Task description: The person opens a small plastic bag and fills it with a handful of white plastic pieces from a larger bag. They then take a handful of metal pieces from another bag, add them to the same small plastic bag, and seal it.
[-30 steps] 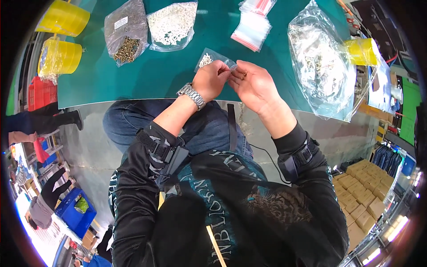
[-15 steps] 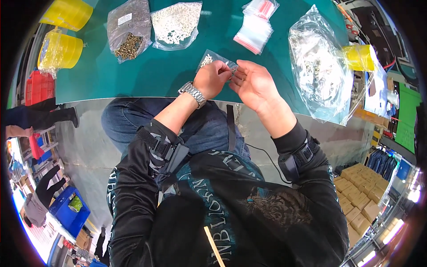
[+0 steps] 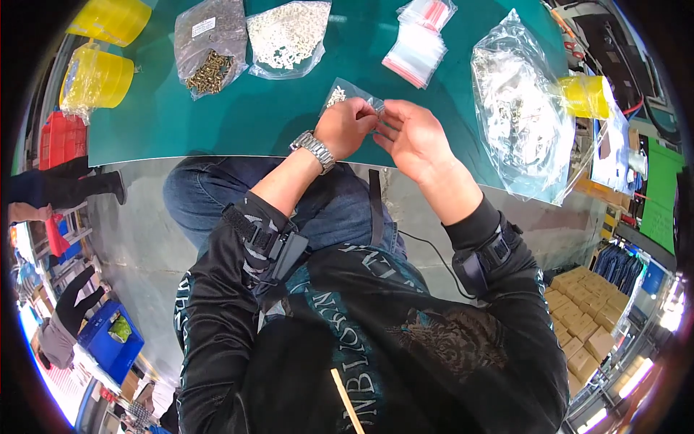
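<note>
My left hand (image 3: 345, 129), with a metal watch on its wrist, is closed in a pinch on the near edge of a small clear plastic bag (image 3: 352, 90). Small white pieces (image 3: 337, 95) lie in the bag's left end. Just right of it, my right hand (image 3: 416, 139) is turned palm up, its fingers loosely bent and apart. The right fingertips are close to the bag's right end; whether they touch it I cannot make out. My left fingers hide part of the bag.
Farther back lie a bag of brass-coloured fasteners (image 3: 210, 72), a bag of white pieces (image 3: 285, 43) and a stack of empty zip bags (image 3: 416, 50). A large clear bag (image 3: 522, 119) is at right. Yellow tape rolls (image 3: 101, 79) stand on the green table's (image 3: 173, 134) left side.
My right fingers have shifted slightly beside the bag, while my left hand keeps its pinch. In the lower left background, people have moved.
</note>
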